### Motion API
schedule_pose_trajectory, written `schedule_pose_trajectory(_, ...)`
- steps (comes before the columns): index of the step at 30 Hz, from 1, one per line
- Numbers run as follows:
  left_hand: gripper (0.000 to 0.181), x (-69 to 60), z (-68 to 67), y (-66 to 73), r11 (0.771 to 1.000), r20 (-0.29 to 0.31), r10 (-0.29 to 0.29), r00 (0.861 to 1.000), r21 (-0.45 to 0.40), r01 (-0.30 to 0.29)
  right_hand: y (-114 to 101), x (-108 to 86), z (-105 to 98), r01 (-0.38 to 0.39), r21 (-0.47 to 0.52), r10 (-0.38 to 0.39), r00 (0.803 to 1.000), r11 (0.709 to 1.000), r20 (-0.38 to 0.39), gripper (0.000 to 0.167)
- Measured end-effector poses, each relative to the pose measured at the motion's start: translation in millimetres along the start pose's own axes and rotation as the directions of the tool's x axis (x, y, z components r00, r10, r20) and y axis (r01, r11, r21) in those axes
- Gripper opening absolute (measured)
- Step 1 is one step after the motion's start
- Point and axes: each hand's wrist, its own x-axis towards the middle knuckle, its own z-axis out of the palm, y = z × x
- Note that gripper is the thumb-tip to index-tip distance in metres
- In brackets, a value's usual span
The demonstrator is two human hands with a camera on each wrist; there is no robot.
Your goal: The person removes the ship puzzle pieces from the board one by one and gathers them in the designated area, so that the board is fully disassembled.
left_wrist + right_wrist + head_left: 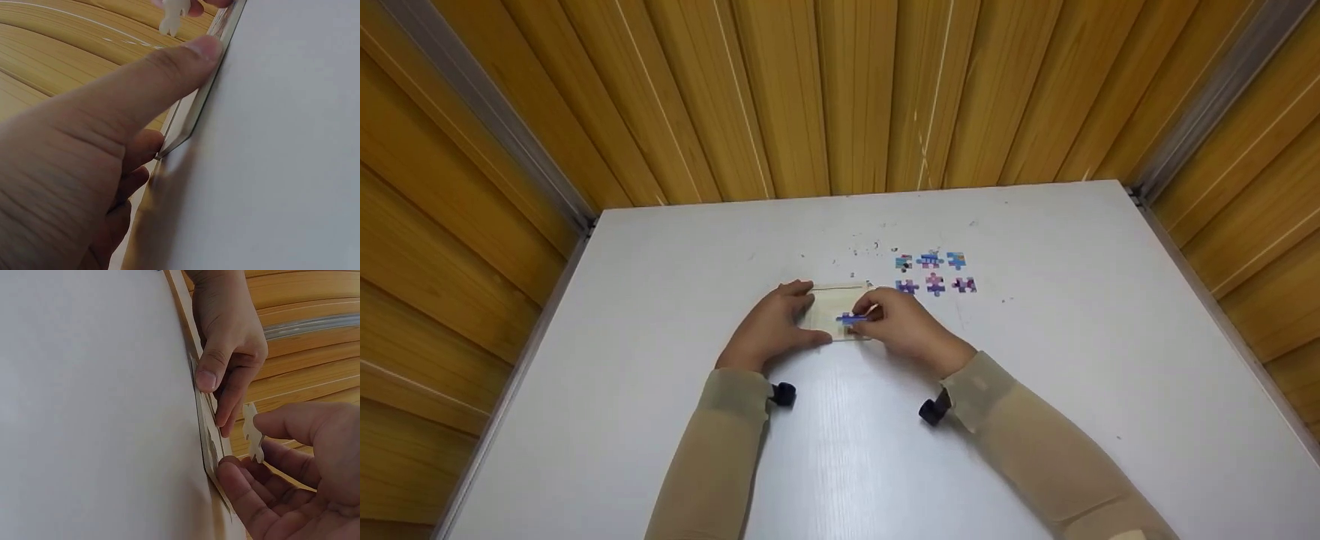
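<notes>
A shallow pale wooden puzzle tray [829,306] lies on the white table. My left hand [775,321] holds it at the left side, thumb [185,64] along the near edge and the other fingers around the far left corner. Over the tray's right part, my right hand [906,324] pinches a blue-and-purple jigsaw piece [851,319] between thumb and fingers. The right wrist view shows this piece [253,433] on edge, its bare wood side visible, raised off the tray. Beneath it, a coloured patch shows in the tray's near right part, partly hidden by the right hand.
Several loose jigsaw pieces [935,283] lie in two rows right of the tray, beyond the right hand. Small dark crumbs [876,245] are scattered on the table [697,247] behind the tray. Yellow wood-slat walls [855,97] enclose the back and sides.
</notes>
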Motion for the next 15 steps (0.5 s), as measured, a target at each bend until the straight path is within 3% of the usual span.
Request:
schedule_pose_trajectory(4,0.091,-0.7,0.0,1.3,1.000,0.004,-0.028,1.000,-0.012,0.028,4.7,-7.8,-9.6,0.036,-0.005,-0.036,0.999,0.999,-0.030,0.023)
schedule_pose_trajectory(11,0.093,-0.7,-1.9,-0.5,1.000,0.008,0.007,1.000,-0.010,-0.006,13.8,-17.1,-31.4,0.069,-0.045,-0.073,0.992,0.997,-0.105,0.019)
schedule_pose_trajectory(15,0.092,0.3,-0.3,-0.4,0.999,0.008,-0.004,1.000,-0.032,0.004,18.6,-24.6,-45.5,0.070,-0.054,-0.076,0.989,0.996,-0.124,0.019)
